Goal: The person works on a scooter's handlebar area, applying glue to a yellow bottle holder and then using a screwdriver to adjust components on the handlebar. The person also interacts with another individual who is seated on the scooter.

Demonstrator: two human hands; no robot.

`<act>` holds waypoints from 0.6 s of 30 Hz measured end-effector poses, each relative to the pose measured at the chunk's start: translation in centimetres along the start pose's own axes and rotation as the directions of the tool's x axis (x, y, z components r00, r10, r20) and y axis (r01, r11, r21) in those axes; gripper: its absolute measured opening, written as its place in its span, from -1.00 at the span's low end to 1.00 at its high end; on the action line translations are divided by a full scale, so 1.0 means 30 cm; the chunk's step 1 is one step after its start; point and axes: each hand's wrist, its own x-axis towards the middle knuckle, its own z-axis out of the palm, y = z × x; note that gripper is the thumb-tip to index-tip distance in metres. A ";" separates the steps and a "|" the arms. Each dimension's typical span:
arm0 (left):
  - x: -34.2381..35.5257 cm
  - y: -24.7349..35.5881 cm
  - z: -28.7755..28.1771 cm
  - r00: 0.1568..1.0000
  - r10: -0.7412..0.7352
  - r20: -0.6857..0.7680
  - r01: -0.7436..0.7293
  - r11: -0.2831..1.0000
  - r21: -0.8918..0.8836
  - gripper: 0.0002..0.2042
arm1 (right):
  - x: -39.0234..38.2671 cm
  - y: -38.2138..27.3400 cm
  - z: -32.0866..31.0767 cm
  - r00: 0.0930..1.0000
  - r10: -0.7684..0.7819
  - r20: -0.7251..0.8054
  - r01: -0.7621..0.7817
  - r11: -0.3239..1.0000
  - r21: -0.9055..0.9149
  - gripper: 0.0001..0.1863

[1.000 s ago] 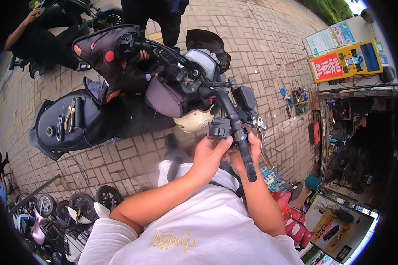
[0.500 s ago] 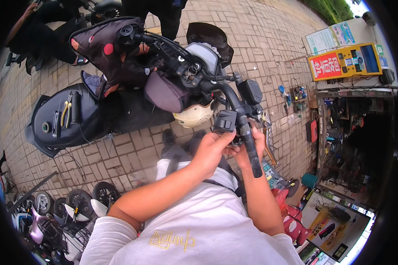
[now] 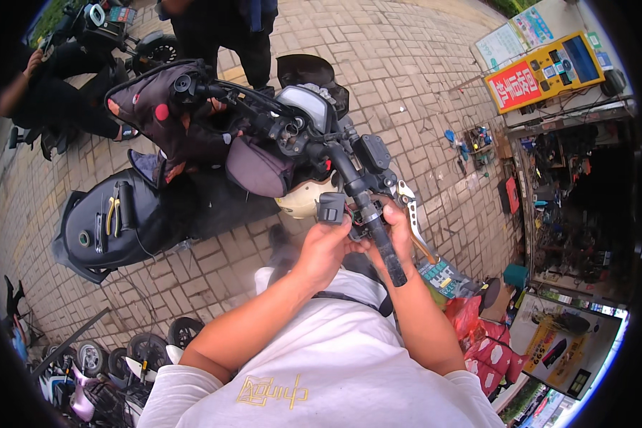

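Note:
A black handlebar switch housing (image 3: 331, 207) sits pinched in my left hand (image 3: 322, 251), just left of the handlebar. Its opened side shows small wires and parts against the bar. My right hand (image 3: 398, 232) is closed round the handlebar (image 3: 366, 203), its thumb on the right side and its other fingers partly hidden beneath. Below the hands the black rubber grip (image 3: 390, 260) points towards me. A silver brake lever (image 3: 411, 214) and a black fluid reservoir (image 3: 372, 152) are mounted on the bar beyond my right hand.
Pliers (image 3: 113, 212) and other tools lie on the black motorcycle seat (image 3: 150, 235). A cream helmet (image 3: 299, 198) hangs near the bars. Another person (image 3: 221, 28) stands beyond the motorcycle. Parked scooters (image 3: 121, 364) line the lower left; a tool-filled stall (image 3: 571, 192) is at right.
The switch housing has come away from the bar to the left in my left hand, exposing wires. The bars have shifted left and slightly down in view.

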 end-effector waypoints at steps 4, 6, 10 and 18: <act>0.005 -0.004 -0.013 0.999 0.005 0.034 -0.005 1.000 0.016 -0.64 | -0.001 -0.005 0.007 1.000 0.001 -0.014 -0.002 1.000 -0.023 -0.51; 0.011 -0.002 -0.032 0.997 -0.029 0.068 0.026 0.999 0.044 -0.63 | 0.004 -0.019 0.011 1.000 -0.002 0.011 0.003 0.998 -0.061 -0.46; 0.012 -0.012 -0.007 0.996 -0.080 0.040 0.080 0.997 -0.009 -0.58 | -0.001 -0.033 -0.070 0.980 0.014 0.198 0.016 0.988 -0.151 -0.21; 0.045 -0.079 0.040 0.998 -0.068 -0.006 0.069 0.993 0.094 -0.25 | -0.049 -0.082 -0.487 0.983 -0.010 0.183 0.085 0.910 -0.406 -0.32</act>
